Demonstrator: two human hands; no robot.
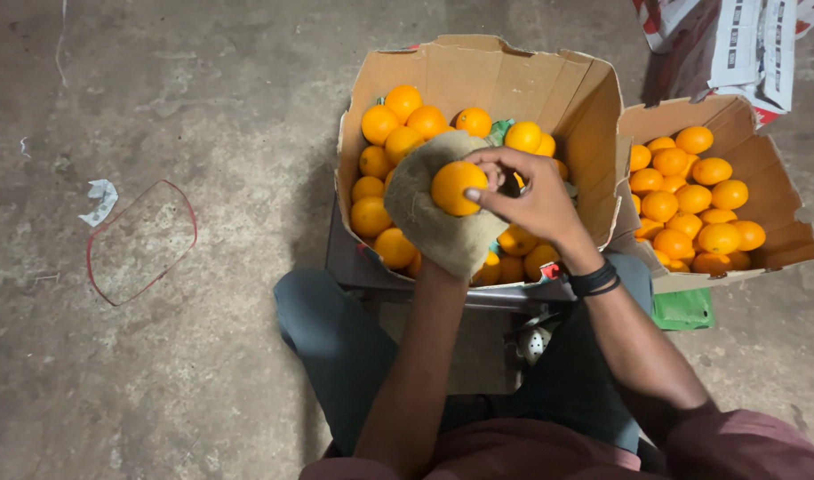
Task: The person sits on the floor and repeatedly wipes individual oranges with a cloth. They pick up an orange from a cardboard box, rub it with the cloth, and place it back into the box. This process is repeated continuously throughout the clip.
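Orange fruit (453,188) pinched by right hand (533,200), burlap cloth (438,222) over left hand

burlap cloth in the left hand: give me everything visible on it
The burlap cloth is a coarse, tan, woven piece, like sacking, limp and creased. It drapes over the left hand, hiding it entirely, and its loose end hangs toward the wrist. It cups an orange from below and behind, touching it. The right hand holds that orange from the other side, fingertips close to the cloth's edge. The cloth is held over the open cardboard box of oranges; whether it touches them cannot be told.
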